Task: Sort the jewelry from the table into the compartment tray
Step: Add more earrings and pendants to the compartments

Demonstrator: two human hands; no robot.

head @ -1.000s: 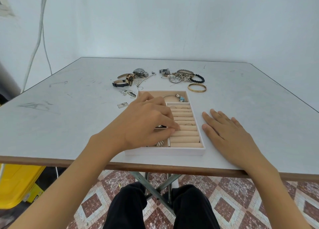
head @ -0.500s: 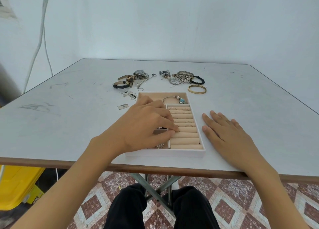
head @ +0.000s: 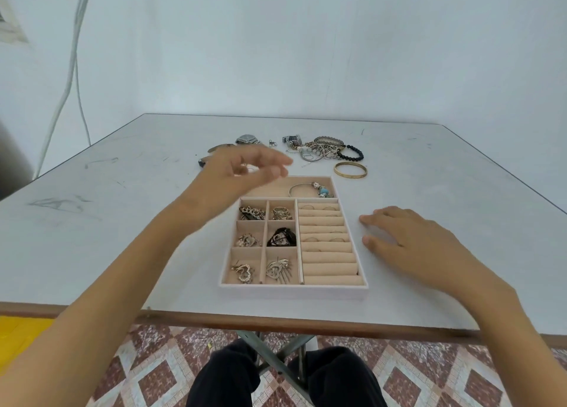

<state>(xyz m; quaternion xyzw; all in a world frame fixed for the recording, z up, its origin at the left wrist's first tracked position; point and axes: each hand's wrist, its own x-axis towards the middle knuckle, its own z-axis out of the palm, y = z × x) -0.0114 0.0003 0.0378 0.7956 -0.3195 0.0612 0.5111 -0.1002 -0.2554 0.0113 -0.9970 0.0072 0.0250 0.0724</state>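
Observation:
The beige compartment tray lies near the table's front edge. Its left squares hold brooches, rings and a black piece; a charm bracelet lies in the top section; ring rolls fill the right side. My left hand hovers blurred above the tray's far left corner, fingers loosely spread, holding nothing. My right hand rests flat on the table just right of the tray. Loose jewelry lies beyond: a tangled pile, a gold bangle, a black bead bracelet, a watch.
The white table ends in a brown front edge close to the tray. A yellow bin stands on the floor at lower left. Cables hang down the wall at the left.
My left hand has lifted out of the tray's left compartments and moved away towards the far jewelry, uncovering the filled squares. The right hand has stayed flat beside the tray.

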